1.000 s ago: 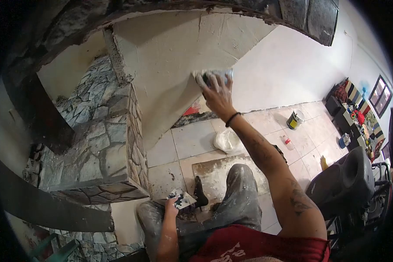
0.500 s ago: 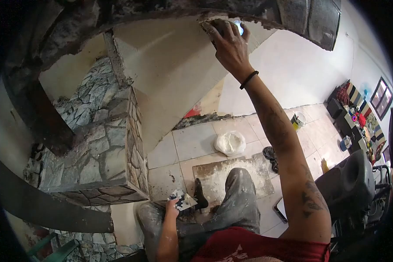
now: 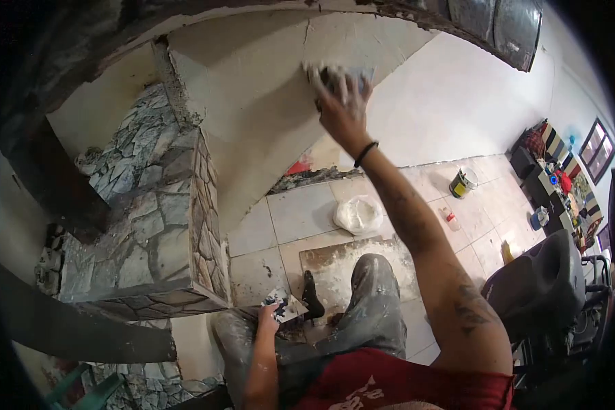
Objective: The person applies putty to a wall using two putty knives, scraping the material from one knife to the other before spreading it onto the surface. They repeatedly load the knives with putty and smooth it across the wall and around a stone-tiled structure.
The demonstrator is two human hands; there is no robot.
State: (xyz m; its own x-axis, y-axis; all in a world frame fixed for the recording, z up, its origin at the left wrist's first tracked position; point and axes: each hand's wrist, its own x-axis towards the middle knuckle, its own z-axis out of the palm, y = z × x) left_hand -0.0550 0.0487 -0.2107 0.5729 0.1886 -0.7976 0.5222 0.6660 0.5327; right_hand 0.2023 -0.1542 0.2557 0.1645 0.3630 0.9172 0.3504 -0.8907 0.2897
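My right hand (image 3: 344,115), slightly blurred, is raised against the coated wall (image 3: 246,68). Its fingers press a wide flat putty knife (image 3: 365,74) to the surface, and part of the blade hides behind them. Fresh streaks mark the wall coat above it. Low by my knee, my left hand (image 3: 268,320) grips a second putty knife (image 3: 292,307), whose pale metal blade carries dark smudges and some white. On the floor ahead sits a plastic bag (image 3: 357,216) with white material in it.
A stone-clad ledge (image 3: 154,236) stands close on my left. Overhead curves a dark rough beam (image 3: 485,27). A stained board (image 3: 335,263) lies under my feet. To the right are a bucket (image 3: 463,183), a small bottle (image 3: 449,217) and a large black speaker (image 3: 536,277).
My right hand has come down the wall with its putty knife, shifting a little left. Streaked coating now shows above it. The left hand stays nearly in place.
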